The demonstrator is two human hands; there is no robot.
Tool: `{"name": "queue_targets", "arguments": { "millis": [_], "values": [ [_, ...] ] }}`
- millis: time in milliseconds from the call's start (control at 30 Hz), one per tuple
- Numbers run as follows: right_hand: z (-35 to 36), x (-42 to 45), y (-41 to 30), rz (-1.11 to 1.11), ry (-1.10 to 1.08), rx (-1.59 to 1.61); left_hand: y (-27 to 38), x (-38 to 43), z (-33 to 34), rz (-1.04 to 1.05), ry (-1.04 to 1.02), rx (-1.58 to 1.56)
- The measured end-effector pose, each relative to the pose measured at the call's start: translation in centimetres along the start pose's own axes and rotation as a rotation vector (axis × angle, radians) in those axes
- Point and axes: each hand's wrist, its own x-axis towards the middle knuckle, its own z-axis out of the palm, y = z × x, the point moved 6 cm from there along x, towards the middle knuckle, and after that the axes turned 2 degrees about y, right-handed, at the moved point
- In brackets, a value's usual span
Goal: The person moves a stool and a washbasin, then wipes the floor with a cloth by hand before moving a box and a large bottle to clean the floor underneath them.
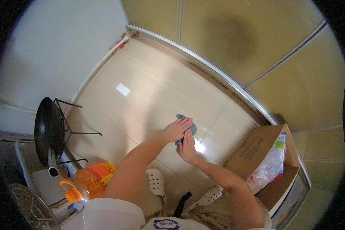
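Observation:
My left hand (178, 129) lies flat, palm down, on a grey-green cloth (193, 128) at the middle of the view. My right hand (188, 146) rests on the same cloth just below it, fingers stretched and pointing away from me. The two hands almost touch. Bits of cloth stick out past my fingers at the top and the right, and the rest is hidden under my hands. Beneath the cloth is the glossy cream tiled floor (149, 95).
At the left, a black wok (47, 129) stands on edge beside a wire stand (83, 133). Nearer are an oil bottle with an orange cap (92, 178) and a metal grid (34, 207). An open cardboard box (256, 149) holds plastic packaging at the right. Yellowish framed panels (218, 31) border the floor.

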Motion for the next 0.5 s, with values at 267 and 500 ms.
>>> {"name": "queue_targets", "arguments": {
  "millis": [267,500],
  "values": [
    [2.4,6.7,-0.3,0.120,0.018,0.001,-6.1,1.1,-3.6,0.102,-0.055,-0.101],
    [2.4,14.4,0.2,0.136,-0.081,-0.054,-12.4,1.5,-1.7,-0.128,0.109,-0.071]
  ]
}}
